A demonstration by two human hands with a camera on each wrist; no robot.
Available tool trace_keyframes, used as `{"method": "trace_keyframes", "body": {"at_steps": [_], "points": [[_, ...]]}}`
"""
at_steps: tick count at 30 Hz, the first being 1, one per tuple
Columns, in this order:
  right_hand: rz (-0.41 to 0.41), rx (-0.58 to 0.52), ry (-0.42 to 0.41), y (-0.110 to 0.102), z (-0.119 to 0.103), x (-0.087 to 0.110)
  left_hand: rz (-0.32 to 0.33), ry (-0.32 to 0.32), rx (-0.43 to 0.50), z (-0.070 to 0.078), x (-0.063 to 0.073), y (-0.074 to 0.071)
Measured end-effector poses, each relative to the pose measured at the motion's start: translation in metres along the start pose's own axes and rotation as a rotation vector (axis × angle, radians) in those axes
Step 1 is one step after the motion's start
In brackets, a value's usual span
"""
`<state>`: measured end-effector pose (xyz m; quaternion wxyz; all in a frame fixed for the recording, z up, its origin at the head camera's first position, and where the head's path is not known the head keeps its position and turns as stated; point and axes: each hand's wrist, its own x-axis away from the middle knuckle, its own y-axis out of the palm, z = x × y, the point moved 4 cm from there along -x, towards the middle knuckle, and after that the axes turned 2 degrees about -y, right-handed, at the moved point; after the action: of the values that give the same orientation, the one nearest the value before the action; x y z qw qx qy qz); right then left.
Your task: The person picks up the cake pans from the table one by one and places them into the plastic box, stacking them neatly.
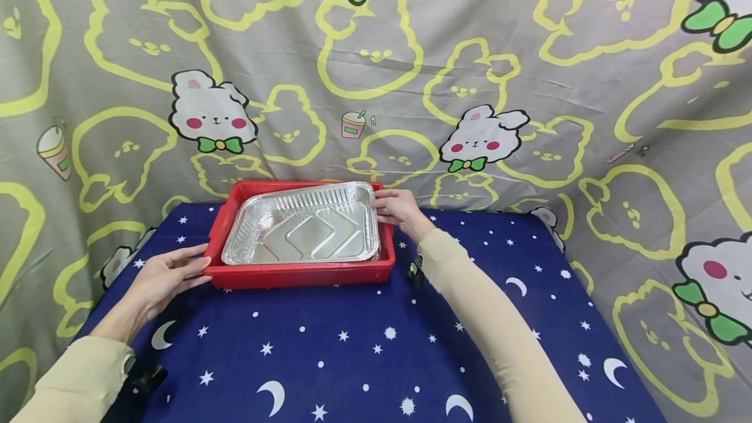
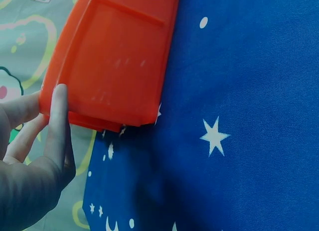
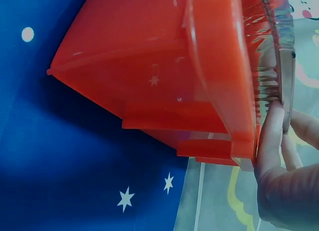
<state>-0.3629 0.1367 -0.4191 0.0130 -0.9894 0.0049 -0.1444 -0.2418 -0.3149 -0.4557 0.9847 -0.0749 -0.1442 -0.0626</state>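
A red plastic bin [image 1: 305, 277] stands at the far side of the table, with a silver foil tray [image 1: 314, 235] inside it. The tray sits tilted, its right side raised and its far right corner above the bin's rim. At the bin's near left corner, my left hand [image 1: 164, 279] pinches the rim; the left wrist view shows fingers [image 2: 59, 111] on the red wall. On the opposite side, my right hand [image 1: 401, 209] pinches the tray's right rim between thumb and fingers. In the right wrist view the foil rim [image 3: 288, 81] rises past the bin's edge.
A dark blue cloth [image 1: 352, 358] with white stars and moons covers the table. Behind and at both sides hangs a grey curtain [image 1: 282, 51] printed with cartoon animals, close to the bin's back. Black wrist devices [image 1: 147, 376] are strapped at both sleeves.
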Motion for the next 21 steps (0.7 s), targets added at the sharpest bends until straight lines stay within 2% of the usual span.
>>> {"method": "trace_keyframes", "body": {"at_steps": [8, 13, 21], "points": [[0.006, 0.080, -0.041, -0.0015, 0.0001, -0.0007, -0.004, -0.002, 0.011, 0.0001, -0.0005, -0.0008], [0.011, 0.142, -0.085, -0.0015, -0.0019, -0.0016, -0.002, -0.006, -0.015, 0.0014, 0.0008, -0.0005], [0.009, 0.155, -0.102, 0.0010, -0.0031, -0.0048, -0.004, -0.003, 0.002, 0.0008, 0.0003, -0.0004]]}}
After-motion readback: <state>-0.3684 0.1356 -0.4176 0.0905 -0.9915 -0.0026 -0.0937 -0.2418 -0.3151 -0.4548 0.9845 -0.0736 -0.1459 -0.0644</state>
